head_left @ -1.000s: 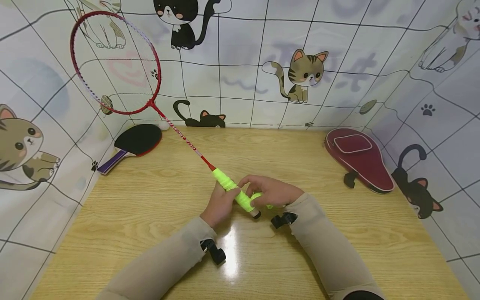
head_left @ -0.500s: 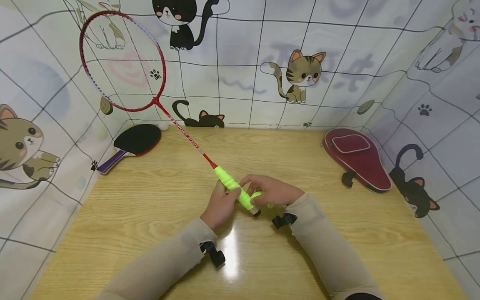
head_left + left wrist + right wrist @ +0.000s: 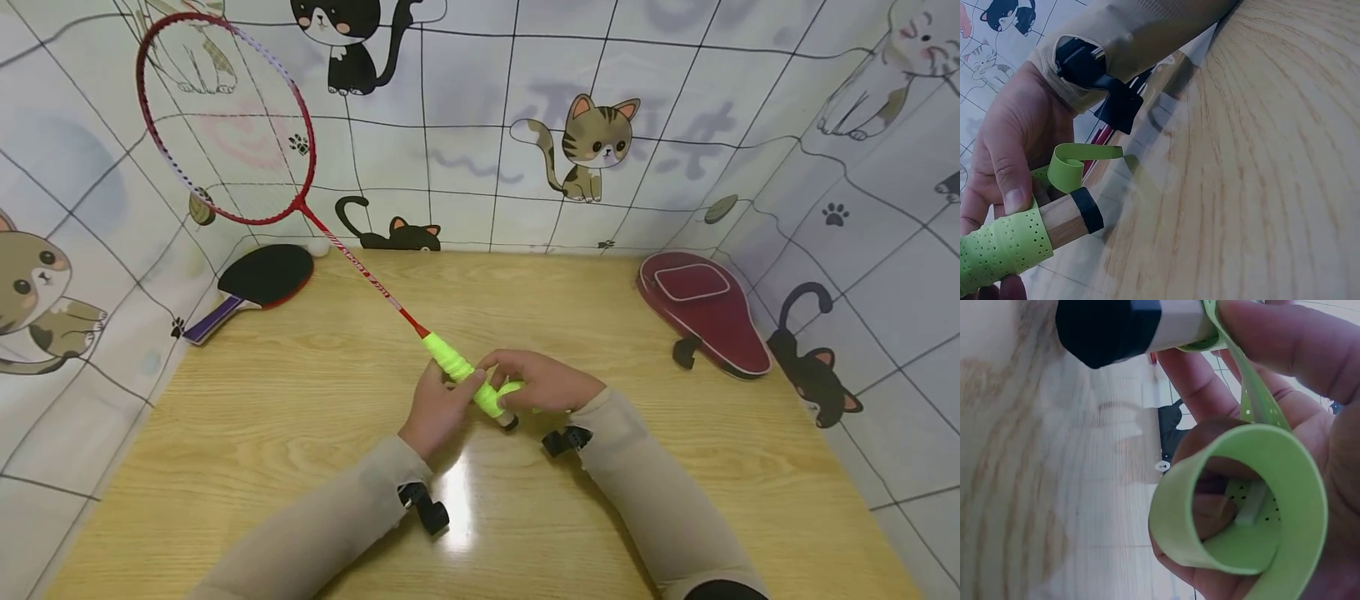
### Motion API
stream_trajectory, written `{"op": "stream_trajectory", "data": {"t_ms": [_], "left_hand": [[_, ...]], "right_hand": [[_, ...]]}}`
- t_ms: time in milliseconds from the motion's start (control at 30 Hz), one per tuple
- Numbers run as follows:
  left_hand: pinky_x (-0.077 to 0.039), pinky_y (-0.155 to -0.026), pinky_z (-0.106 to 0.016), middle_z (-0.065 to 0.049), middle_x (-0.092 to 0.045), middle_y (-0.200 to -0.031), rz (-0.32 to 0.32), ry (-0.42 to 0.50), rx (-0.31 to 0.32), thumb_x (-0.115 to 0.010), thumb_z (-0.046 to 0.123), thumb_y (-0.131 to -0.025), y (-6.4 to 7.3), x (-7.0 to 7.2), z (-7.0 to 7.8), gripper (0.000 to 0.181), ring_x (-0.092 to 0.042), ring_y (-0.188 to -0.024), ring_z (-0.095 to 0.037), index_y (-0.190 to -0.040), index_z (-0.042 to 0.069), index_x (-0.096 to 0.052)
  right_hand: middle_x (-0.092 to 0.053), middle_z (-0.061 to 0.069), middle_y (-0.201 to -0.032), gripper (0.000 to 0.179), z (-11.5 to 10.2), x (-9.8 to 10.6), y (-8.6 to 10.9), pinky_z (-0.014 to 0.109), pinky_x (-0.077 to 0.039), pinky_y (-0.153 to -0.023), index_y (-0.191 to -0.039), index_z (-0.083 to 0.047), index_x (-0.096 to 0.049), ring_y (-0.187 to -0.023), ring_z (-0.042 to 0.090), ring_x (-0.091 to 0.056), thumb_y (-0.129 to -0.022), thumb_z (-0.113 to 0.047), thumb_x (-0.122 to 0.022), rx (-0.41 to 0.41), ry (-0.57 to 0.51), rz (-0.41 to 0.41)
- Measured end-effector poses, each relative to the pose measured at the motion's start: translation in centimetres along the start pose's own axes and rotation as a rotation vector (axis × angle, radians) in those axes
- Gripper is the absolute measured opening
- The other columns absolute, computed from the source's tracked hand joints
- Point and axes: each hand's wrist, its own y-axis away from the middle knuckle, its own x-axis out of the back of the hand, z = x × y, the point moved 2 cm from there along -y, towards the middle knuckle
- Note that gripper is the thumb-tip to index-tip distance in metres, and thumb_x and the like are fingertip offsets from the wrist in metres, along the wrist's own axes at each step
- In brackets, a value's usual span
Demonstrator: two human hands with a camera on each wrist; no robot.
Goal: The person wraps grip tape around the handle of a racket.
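Observation:
A red badminton racket (image 3: 367, 279) slants up to the left over the table, its strung head in front of the back wall. My left hand (image 3: 438, 408) grips its handle, which is wound in perforated lime-green grip tape (image 3: 1007, 250). Bare wood (image 3: 1063, 224) and a black end cap (image 3: 1087, 210) show past the last wrap. My right hand (image 3: 551, 382) holds the loose tape close beside the handle end, its thumb at the wrap's edge. In the right wrist view the free tape curls in a wide loop (image 3: 1172, 519) around a fingertip.
On the wooden table (image 3: 315, 392), a black table tennis bat (image 3: 266, 275) lies at back left beside a white ball (image 3: 318, 247). A dark red bat case (image 3: 720, 321) lies at back right. Walls with cat drawings enclose the back and sides.
The racket head swings a little right, then slightly back left. The head view shifts slightly. Both hands keep their holds, with little change in the wrapping.

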Motion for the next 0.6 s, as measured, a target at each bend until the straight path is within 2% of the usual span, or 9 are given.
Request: {"op": "stream_trajectory", "data": {"t_ms": [233, 433, 600], "left_hand": [[-0.05, -0.085, -0.033, -0.009, -0.063, -0.11, 0.028, -0.058, 0.021, -0.075, 0.03, -0.098, -0.45, 0.65, -0.58, 0.034, -0.059, -0.1, -0.02, -0.117, 0.008, -0.058], [-0.05, -0.091, -0.036, -0.009, -0.064, -0.112, -0.006, -0.099, 0.008, -0.071, 0.024, -0.099, -0.61, 0.91, -0.6, 0.026, -0.06, -0.106, -0.022, -0.116, 0.008, -0.059], [-0.05, -0.097, -0.041, -0.009, -0.064, -0.111, -0.024, -0.115, -0.007, -0.069, 0.019, -0.098, -0.67, 0.97, -0.55, 0.022, -0.061, -0.11, -0.023, -0.113, 0.007, -0.059]], "right_hand": [[-0.066, 0.002, -0.125, 0.055, 0.01, -0.02, -0.21, 0.046, -0.053, -0.097, -0.143, -0.029, -0.058, -0.119, 0.021, -0.063, -0.093, -0.007, -0.068, 0.017, 0.033, 0.009], [-0.067, 0.0, -0.127, 0.057, 0.24, -0.01, -0.2, 0.045, -0.054, -0.094, -0.143, -0.032, -0.06, -0.119, 0.02, -0.063, -0.094, -0.003, -0.063, 0.002, 0.023, -0.006], [-0.068, -0.001, -0.133, 0.057, 0.35, -0.25, -0.17, 0.046, -0.053, -0.098, -0.148, -0.031, -0.057, -0.125, 0.022, -0.064, -0.097, -0.005, -0.062, -0.008, 0.01, -0.042]]}}
